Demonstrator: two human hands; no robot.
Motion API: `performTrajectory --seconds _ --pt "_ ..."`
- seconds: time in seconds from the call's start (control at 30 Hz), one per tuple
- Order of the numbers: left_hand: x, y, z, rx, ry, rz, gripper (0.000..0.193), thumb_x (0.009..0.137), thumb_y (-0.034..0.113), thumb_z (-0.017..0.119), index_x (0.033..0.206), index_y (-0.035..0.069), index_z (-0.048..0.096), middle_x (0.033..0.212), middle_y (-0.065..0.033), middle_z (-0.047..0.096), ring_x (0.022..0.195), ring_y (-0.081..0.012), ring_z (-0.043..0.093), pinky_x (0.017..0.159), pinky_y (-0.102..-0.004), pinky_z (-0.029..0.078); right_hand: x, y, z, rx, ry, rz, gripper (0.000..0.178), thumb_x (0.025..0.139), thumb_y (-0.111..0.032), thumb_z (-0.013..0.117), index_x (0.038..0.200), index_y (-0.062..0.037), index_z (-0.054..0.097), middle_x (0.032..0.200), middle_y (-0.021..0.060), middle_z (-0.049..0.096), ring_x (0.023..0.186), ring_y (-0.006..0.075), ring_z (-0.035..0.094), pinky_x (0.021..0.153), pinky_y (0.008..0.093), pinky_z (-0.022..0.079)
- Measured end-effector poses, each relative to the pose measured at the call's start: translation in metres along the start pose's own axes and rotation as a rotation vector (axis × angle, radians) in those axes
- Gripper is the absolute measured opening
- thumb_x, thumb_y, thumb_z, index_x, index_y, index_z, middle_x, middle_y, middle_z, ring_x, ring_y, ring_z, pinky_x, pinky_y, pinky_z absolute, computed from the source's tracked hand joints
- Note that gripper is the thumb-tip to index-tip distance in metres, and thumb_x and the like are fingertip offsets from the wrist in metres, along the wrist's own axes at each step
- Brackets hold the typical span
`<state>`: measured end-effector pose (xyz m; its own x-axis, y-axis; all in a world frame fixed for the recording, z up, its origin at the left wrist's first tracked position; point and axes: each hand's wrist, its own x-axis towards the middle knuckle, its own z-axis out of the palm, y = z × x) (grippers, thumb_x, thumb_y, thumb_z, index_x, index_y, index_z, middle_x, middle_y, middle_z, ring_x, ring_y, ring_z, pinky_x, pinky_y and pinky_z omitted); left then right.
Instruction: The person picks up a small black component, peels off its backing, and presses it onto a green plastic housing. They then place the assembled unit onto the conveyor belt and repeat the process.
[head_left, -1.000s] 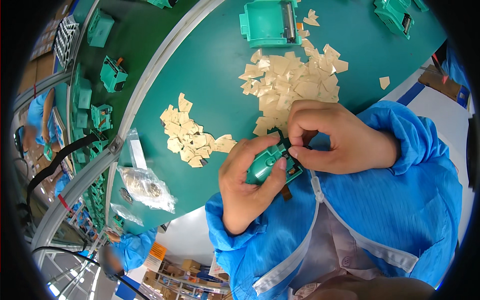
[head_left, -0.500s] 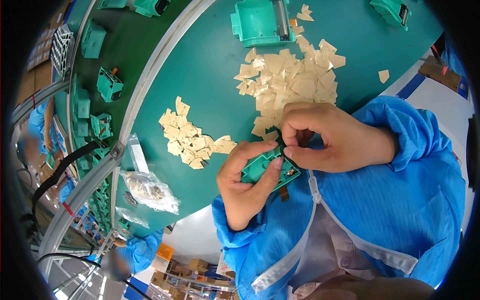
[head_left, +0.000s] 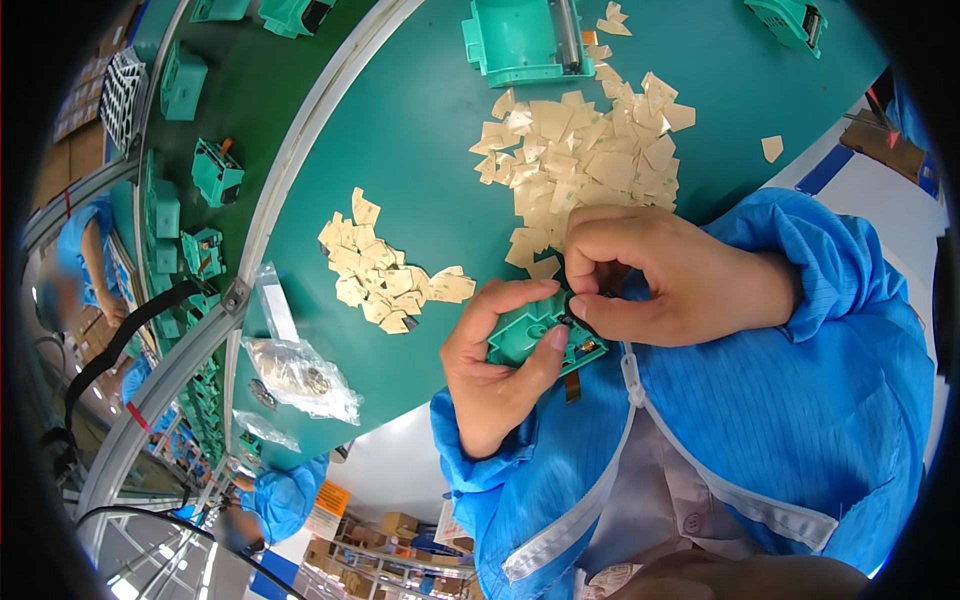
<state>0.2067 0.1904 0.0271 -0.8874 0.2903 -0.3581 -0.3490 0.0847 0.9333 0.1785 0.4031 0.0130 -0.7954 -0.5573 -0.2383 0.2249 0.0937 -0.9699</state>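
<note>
Evidently, watching remotely, I judge this unit unfinished; the left hand clamps a small green plastic housing close before the blue jacket; the right hand pinches at its dark edge, though I cannot tell on what; beyond lies a heap of cream paper pieces; farther, an open green plastic box sits unhandled.

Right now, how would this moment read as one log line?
left hand: holds green housing | right hand: at housing's edge, grip unclear | green table: larger pile of cream pieces, smaller pile
</note>
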Motion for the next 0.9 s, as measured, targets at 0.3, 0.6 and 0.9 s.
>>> performTrajectory --seconds 0.3,0.6,0.9 --pt "0.003 -0.035 -0.008 -0.231 -0.079 0.148 0.032 0.077 -0.001 0.073 0.106 -0.001 0.061 0.095 -0.0087 0.063 0.081 -0.0127 0.056 0.072 -0.0246 0.043 -0.006 0.000 -0.010 0.297 -0.141 0.183 0.020 0.091 -0.021 0.068 0.091 -0.0014 0.063 0.079 0.0066 0.066 0.072 0.0124 0.062 0.062 0.0285 0.049" --pt "0.007 -0.051 0.011 -0.474 -0.046 0.148 0.040 0.074 0.008 0.078 0.104 0.004 0.052 0.086 -0.0083 0.056 0.073 -0.0129 0.048 0.065 -0.0251 0.038 -0.009 -0.004 -0.021 0.236 -0.194 0.161 0.018 0.094 -0.018 0.067 0.090 -0.0014 0.061 0.074 0.0025 0.061 0.064 0.0089 0.055 0.056 0.0264 0.044" --pt "0.006 -0.051 0.022 -0.525 -0.037 0.147 0.042 0.074 0.012 0.080 0.103 0.004 0.049 0.082 -0.0087 0.055 0.070 -0.0128 0.045 0.062 -0.0262 0.035 -0.016 -0.009 -0.023 0.192 -0.152 0.172 0.018 0.090 -0.017 0.070 0.087 -0.0016 0.060 0.073 0.0052 0.063 0.063 0.0123 0.058 0.055 0.0283 0.047"
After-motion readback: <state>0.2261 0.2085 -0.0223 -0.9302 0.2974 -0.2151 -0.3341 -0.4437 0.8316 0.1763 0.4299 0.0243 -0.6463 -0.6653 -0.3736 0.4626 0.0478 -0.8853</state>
